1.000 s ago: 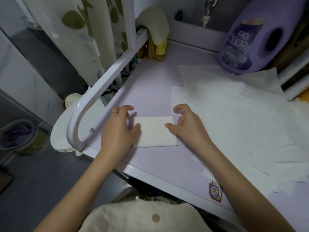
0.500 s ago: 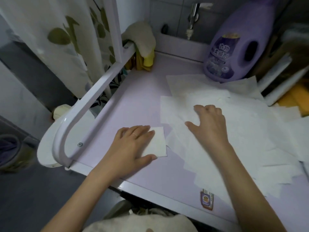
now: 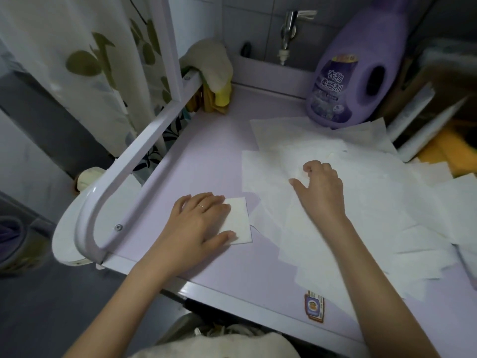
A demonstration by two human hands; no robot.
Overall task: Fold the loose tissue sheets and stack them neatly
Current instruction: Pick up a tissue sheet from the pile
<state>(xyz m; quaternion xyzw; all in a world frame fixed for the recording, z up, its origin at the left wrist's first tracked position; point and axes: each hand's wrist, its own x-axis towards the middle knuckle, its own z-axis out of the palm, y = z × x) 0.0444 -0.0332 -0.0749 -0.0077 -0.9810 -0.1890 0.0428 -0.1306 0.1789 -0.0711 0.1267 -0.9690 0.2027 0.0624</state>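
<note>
White tissue, thin and limp, in two conditions. Done so far, judging by the bench (image 3: 206,151): one folded tissue (image 3: 238,220), a small crisp-edged rectangle, pressed flat beneath the palm and straight fingers of the left hand (image 3: 198,223), right half visible past the fingertips. Nothing gripped there, only held down. Left to do, by the look of it: nearly everything. Under and all around the right hand (image 3: 320,184), a wide overlapping spread of loose tissue sheets (image 3: 387,215), unfolded, skewed at differing angles, reaching beyond the fingertips as far as a purple softener bottle (image 3: 356,73) and back close to the near bench edge beside the forearm. Right hand resting on the topmost sheet, thumb splayed toward the left hand, fingertips curled down into the paper; no telling whether pinched or merely touched. No stack yet beyond that single folded piece, just beside the nearest loose corner. Early in the job, then; probably the fetching of the next sheet. Sheets faintly creased, soft, likely to drag neighbours along if pulled carelessly.
</note>
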